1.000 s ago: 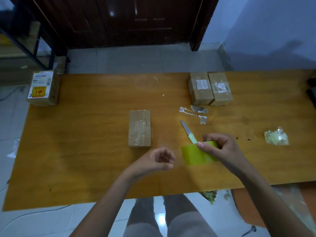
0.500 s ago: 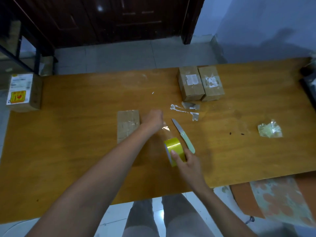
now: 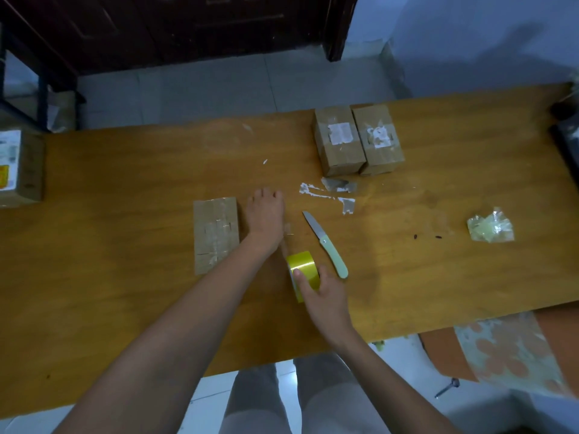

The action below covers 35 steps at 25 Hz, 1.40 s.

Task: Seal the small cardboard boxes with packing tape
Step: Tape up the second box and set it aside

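A small cardboard box (image 3: 216, 233) with old tape marks lies flat on the wooden table (image 3: 125, 214). Right beside it, my left hand (image 3: 266, 213) is stretched forward with its fingers curled down, pinching the end of a clear tape strip (image 3: 287, 234). The strip runs back to the yellow tape roll (image 3: 302, 267), which my right hand (image 3: 326, 292) grips on edge near the table's front. Two more small boxes (image 3: 340, 140) (image 3: 377, 139) stand side by side at the back right.
A pale-green-handled knife (image 3: 327, 244) lies just right of the roll, blade pointing away. Torn tape scraps (image 3: 329, 194) lie behind it, and a crumpled tape wad (image 3: 490, 228) at the right. A larger labelled box (image 3: 18, 169) sits at the far left edge.
My left hand has gone forward from the roll, drawing out a strip of tape beside the box. My right hand has brought the roll down and to the left.
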{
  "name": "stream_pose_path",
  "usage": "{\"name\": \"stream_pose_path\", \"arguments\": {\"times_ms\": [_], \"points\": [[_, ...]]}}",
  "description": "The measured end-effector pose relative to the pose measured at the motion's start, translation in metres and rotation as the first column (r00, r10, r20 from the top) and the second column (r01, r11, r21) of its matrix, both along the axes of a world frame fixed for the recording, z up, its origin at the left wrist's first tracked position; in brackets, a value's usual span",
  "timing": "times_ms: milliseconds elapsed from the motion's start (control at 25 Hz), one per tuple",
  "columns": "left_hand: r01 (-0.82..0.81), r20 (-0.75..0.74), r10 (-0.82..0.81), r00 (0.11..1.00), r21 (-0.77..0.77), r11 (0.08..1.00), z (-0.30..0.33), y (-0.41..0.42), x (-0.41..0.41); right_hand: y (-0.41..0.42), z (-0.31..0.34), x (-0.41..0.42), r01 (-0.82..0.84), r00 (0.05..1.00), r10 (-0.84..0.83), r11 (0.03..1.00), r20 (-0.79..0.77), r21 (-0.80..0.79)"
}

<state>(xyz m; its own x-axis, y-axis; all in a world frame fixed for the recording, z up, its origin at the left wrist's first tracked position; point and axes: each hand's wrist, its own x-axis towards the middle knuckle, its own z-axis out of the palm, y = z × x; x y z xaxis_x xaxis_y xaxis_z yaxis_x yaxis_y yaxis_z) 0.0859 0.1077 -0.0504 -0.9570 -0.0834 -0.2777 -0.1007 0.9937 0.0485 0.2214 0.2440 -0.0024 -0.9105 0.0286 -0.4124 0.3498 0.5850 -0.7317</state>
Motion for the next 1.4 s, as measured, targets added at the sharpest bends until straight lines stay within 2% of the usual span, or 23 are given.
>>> {"name": "stream_pose_path", "arguments": {"times_ms": [80, 160, 240, 280, 320, 400, 480, 520, 600, 720, 800, 880, 1040, 1120, 1200, 1320, 1360, 1400], "points": [[-0.027, 0.014, 0.026, 1.000, 0.086, 0.996, 0.011, -0.012, -0.008, 0.002, 0.002, 0.000, -0.027, 1.000, 0.027, 1.000, 0.010, -0.001], [-0.063, -0.092, 0.089, 0.992, 0.254, 0.965, 0.033, -0.028, -0.007, 0.005, 0.002, -0.003, -0.048, 0.997, 0.048, 0.999, 0.062, -0.001], [-0.187, -0.242, 0.321, 0.916, 0.451, 0.873, 0.052, -0.051, 0.010, 0.009, 0.004, -0.009, -0.070, 0.996, 0.066, 0.996, 0.060, 0.063], [-0.283, -0.259, 0.461, 0.849, 0.514, 0.810, 0.057, -0.066, 0.027, 0.009, 0.009, -0.013, -0.065, 0.998, 0.066, 0.990, -0.004, 0.121], [-0.388, -0.223, 0.574, 0.788, 0.544, 0.744, 0.059, -0.078, 0.047, 0.007, 0.017, -0.018, -0.049, 0.991, 0.071, 0.983, -0.116, 0.179], [-0.592, 0.001, 0.669, 0.743, 0.468, 0.656, 0.051, -0.092, 0.085, -0.010, 0.036, -0.028, -0.049, 0.928, 0.135, 0.968, -0.347, 0.246], [-0.653, 0.218, 0.624, 0.751, 0.390, 0.649, 0.038, -0.088, 0.107, -0.041, 0.046, -0.035, -0.184, 0.891, 0.281, 0.942, -0.357, 0.280], [-0.643, 0.244, 0.600, 0.762, 0.395, 0.656, 0.033, -0.085, 0.111, -0.057, 0.046, -0.037, -0.263, 0.893, 0.340, 0.926, -0.295, 0.272], [-0.647, 0.275, 0.604, 0.748, 0.502, 0.573, 0.037, -0.088, 0.114, -0.079, 0.038, -0.040, -0.330, 0.923, 0.353, 0.931, -0.153, 0.158], [-0.633, 0.311, 0.658, 0.686, 0.701, 0.329, 0.054, -0.103, 0.121, -0.093, 0.036, -0.051, -0.137, 0.985, 0.157, 0.967, 0.077, -0.214], [-0.611, 0.400, 0.594, 0.698, 0.765, 0.204, 0.069, -0.108, 0.131, -0.103, 0.040, -0.052, 0.019, 0.967, 0.089, 0.907, 0.237, -0.420], [-0.551, 0.445, 0.534, 0.719, 0.833, 0.046, 0.088, -0.105, 0.140, -0.114, 0.045, -0.045, 0.097, 0.941, 0.091, 0.851, 0.327, -0.516], [-0.448, 0.455, 0.433, 0.778, 0.885, -0.125, 0.105, -0.115, 0.151, -0.115, 0.056, -0.043, 0.071, 0.959, 0.097, 0.828, 0.266, -0.556], [-0.411, 0.493, 0.457, 0.740, 0.870, -0.273, 0.108, -0.116, 0.151, -0.114, 0.061, -0.041, 0.016, 0.966, 0.137, 0.817, 0.221, -0.576], [-0.410, 0.570, 0.465, 0.678, 0.817, -0.405, 0.110, -0.112, 0.148, -0.116, 0.063, -0.036, -0.026, 0.976, 0.136, 0.851, 0.172, -0.525], [-0.480, 0.647, 0.390, 0.655, 0.755, -0.446, 0.113, -0.103, 0.148, -0.112, 0.058, -0.037, -0.094, 0.996, 0.092, 0.961, -0.022, -0.261], [-0.482, 0.636, 0.412, 0.652, 0.768, -0.422, 0.113, -0.099, 0.148, -0.108, 0.063, -0.038, -0.073, 0.996, 0.061, 0.975, -0.065, -0.208], [-0.470, 0.589, 0.467, 0.660, 0.808, -0.354, 0.115, -0.095, 0.149, -0.105, 0.066, -0.041, -0.051, 0.997, 0.038, 0.979, -0.068, -0.198]]}}
